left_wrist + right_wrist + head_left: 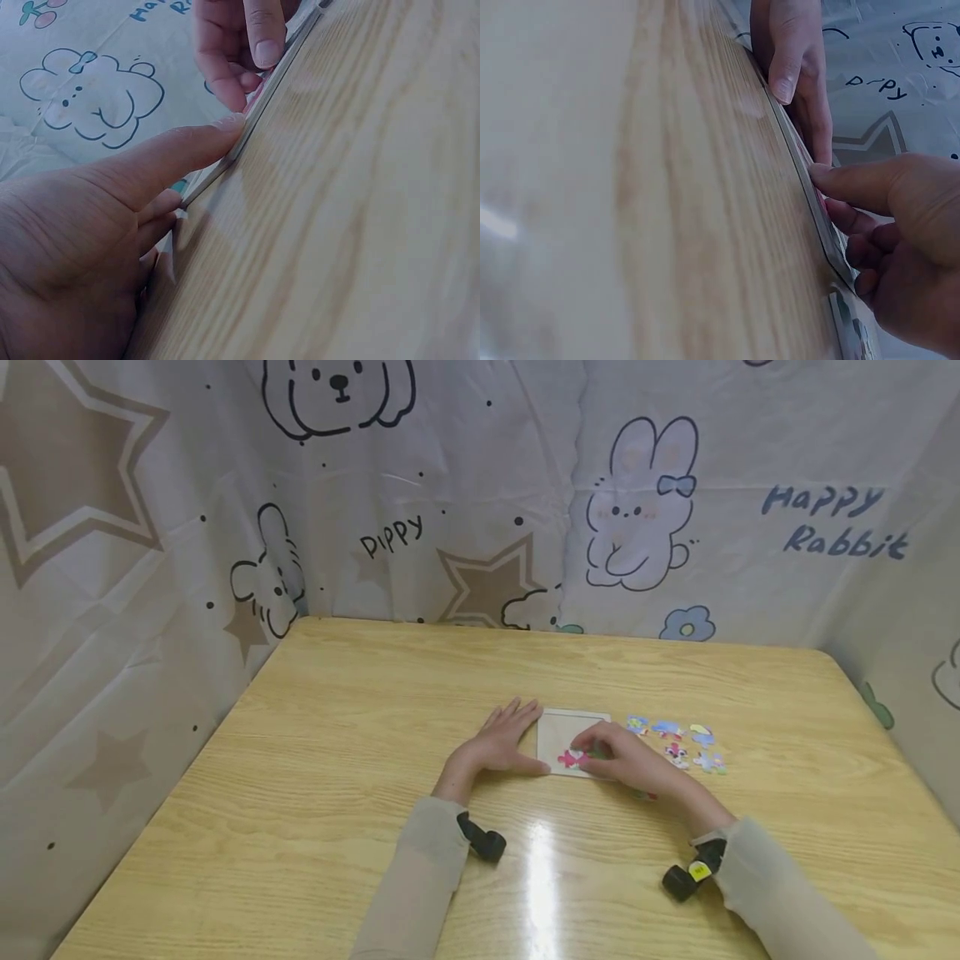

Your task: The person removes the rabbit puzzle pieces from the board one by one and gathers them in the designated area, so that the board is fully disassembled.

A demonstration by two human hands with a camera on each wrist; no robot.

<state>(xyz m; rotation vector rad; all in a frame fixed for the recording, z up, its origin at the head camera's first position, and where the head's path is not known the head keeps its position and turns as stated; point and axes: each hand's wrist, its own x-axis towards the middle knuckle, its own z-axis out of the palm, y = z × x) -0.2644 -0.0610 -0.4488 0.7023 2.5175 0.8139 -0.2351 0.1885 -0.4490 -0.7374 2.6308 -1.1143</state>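
Observation:
A shallow pale puzzle board (564, 724) lies flat on the table. My left hand (501, 745) rests at its left side, fingers extended along the edge and thumb on the lower left corner. Over the lower part of the board, my right hand (628, 757) pinches a pink jigsaw piece (570, 759) between thumb and fingers. White and green printing shows beside the pink, partly covered by the fingers; whether it is one piece or two I cannot tell. In the right wrist view the right thumb (855, 182) is at the board's near edge, other fingers curled.
Several loose jigsaw pieces lie right of the board, among them a blue one (667, 728), a yellow-and-blue one (702, 733) and a pink-and-white one (676, 753). Another piece (647, 795) is partly hidden below the right wrist. A printed curtain (480, 485) hangs behind the wooden table (337, 760).

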